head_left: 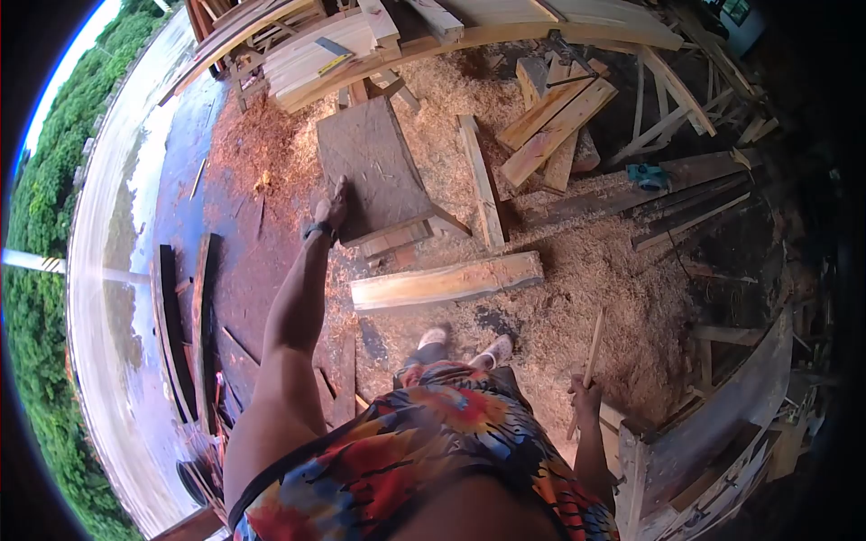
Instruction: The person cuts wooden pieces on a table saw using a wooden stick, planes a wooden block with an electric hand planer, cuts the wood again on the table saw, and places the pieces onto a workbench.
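Note:
My left hand rests at the left edge of a low bench with a worn brown wooden top, its fingers stretched forward against the board. A dark band circles that wrist. Low on the right side, my right hand is closed around a thin wooden stick, held roughly upright, its upper end showing above the fist. Between my feet and the bench, a pale plank with a darker edge lies across the shavings.
Wood shavings cover much of the floor. A long workbench carries boards and a square. Stacked beams and a teal power tool lie right. Dark timbers are left; a panel stands lower right.

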Demonstrator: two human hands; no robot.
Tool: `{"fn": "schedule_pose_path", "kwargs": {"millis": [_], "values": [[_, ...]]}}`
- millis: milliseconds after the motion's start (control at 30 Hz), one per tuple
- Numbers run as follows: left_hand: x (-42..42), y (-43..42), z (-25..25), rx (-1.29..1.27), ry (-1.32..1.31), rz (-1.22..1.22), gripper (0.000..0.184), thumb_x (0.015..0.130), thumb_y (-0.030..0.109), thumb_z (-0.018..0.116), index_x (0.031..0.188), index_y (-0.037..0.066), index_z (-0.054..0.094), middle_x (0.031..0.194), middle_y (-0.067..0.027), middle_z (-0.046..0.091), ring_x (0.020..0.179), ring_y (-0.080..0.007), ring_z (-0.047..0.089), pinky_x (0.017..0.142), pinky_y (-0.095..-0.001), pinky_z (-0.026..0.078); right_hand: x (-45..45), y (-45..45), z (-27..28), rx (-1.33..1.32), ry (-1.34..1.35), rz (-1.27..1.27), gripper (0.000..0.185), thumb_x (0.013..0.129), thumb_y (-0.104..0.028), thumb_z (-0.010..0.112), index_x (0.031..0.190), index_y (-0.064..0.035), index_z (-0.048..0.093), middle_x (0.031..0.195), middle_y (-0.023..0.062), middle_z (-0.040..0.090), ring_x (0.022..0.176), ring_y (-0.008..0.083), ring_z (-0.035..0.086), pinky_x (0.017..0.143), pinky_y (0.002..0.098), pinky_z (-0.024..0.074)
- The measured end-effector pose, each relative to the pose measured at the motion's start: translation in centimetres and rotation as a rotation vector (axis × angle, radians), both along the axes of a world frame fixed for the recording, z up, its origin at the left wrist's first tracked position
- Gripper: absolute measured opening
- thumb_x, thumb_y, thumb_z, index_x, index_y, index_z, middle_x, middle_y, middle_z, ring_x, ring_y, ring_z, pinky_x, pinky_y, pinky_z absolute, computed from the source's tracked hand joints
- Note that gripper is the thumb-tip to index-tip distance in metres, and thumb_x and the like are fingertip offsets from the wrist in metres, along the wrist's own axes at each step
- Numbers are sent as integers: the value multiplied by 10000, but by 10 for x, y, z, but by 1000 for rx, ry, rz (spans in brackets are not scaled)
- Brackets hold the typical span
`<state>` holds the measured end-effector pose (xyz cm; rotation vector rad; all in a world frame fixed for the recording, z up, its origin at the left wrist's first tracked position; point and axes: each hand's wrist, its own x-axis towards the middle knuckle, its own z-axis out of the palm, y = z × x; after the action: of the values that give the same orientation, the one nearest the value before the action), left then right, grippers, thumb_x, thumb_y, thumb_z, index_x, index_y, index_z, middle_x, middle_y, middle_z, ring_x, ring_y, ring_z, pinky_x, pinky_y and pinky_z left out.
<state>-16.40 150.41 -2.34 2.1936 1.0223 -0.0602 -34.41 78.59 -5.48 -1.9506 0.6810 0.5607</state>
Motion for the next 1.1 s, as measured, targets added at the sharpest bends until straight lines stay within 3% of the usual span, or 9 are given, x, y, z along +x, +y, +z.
{"fn": "schedule_pose_path", "kwargs": {"millis": [133, 267, 333, 367, 533, 800, 867, 967, 1100], "values": [[-31, -33, 26, -172, -61, 62, 898, 880, 786, 403, 1229, -4, 648, 1192, -309, 634, 1170, -388, 604, 935, -429, 464, -10, 42, 3, 59, -113, -107, 238, 881, -179, 653, 1053, -17, 681, 721, 67, 646, 499, 97, 511, 432, 261, 401], [-90, -64, 16, -645, -362, -48, 749, 976, 579, 492, 1327, -80, 551, 1362, -178, 573, 1237, -234, 534, 1053, -355, 403, 19, 121, 39, 451, -128, -237, 264, 939, -220, 627, 1099, -14, 663, 732, 49, 625, 492, 87, 478, 458, 253, 386], [-112, -111, 90, -644, -305, -174, 743, 977, 576, 487, 1298, -90, 570, 1215, -172, 656, 1126, -193, 591, 966, -327, 462, 44, 150, 64, 604, -179, -256, 285, 951, -233, 617, 1134, -16, 656, 755, 40, 626, 531, 87, 494, 496, 251, 401], [-112, -108, 55, -609, -222, -211, 732, 979, 561, 483, 1254, -109, 586, 1121, -174, 690, 1059, -193, 620, 912, -322, 484, 58, 158, 78, 640, -238, -242, 296, 956, -236, 610, 1153, -18, 652, 773, 34, 629, 561, 88, 507, 524, 250, 414], [-91, -190, 126, -768, 25, -613, 757, 919, 584, 591, 1147, -137, 626, 999, -194, 700, 935, -208, 660, 832, -327, 514, 127, 125, 183, 340, -636, -135, 326, 976, -256, 584, 1183, -15, 657, 845, 19, 645, 668, 77, 497, 607, 243, 404], [-17, -336, 190, -897, -597, -1548, 627, 828, 504, 746, 1117, -44, 657, 933, -175, 710, 815, -249, 689, 741, -388, 520, 53, 11, 379, 138, -731, -4, 512, 927, -319, 650, 1321, -8, 546, 1104, 70, 651, 998, 143, 590, 872, 294, 468], [-2, -382, 211, -650, -456, -1868, 604, 803, 476, 778, 1122, -23, 659, 936, -188, 705, 840, -279, 692, 756, -394, 518, -8, -55, 347, 331, -592, -237, 596, 903, -300, 689, 1370, 4, 479, 1115, 81, 653, 1114, 192, 591, 968, 338, 461], [-20, -467, 222, -448, -278, -2239, 616, 752, 487, 809, 1124, 18, 663, 928, -191, 694, 889, -314, 688, 778, -396, 511, -103, -27, 331, 585, -677, -291, 453, 883, -270, 711, 1232, -4, 597, 1055, 74, 677, 968, 203, 651, 891, 335, 513], [-79, -577, 204, -170, -311, -2738, 682, 669, 511, 834, 1140, 50, 660, 944, -183, 698, 902, -327, 682, 799, -419, 514, -247, -8, 224, 148, -798, -809, 361, 780, -214, 793, 1016, 30, 672, 904, 79, 656, 836, 178, 608, 780, 313, 483]]}}
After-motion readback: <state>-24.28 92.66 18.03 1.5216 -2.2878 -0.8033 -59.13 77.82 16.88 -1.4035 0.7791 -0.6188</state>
